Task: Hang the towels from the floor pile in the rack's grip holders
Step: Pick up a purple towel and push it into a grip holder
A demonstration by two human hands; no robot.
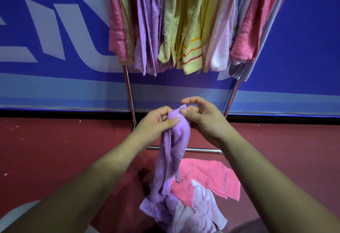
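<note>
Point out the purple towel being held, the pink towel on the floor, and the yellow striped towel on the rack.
purple towel [175, 140], head view, mid fold below the hands.
pink towel [211, 177], head view, flat middle.
yellow striped towel [191, 52], head view, striped lower end.

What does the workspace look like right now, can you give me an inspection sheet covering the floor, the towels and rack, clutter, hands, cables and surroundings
Surface: dark red floor, a few small pale specks on it.
Job's things: lilac towel held up by one end, its lower end reaching the floor pile of pink, lilac and white towels; rack already hung with pink, lilac, yellow and pale blue towels.
Clutter: nothing seen beyond the specks.
Hands: left hand grips the lilac towel just below its top; right hand pinches the top corner.
Cables: nothing seen.
Surroundings: blue banner with large pale lettering behind the rack; grip holders out of view.
</note>
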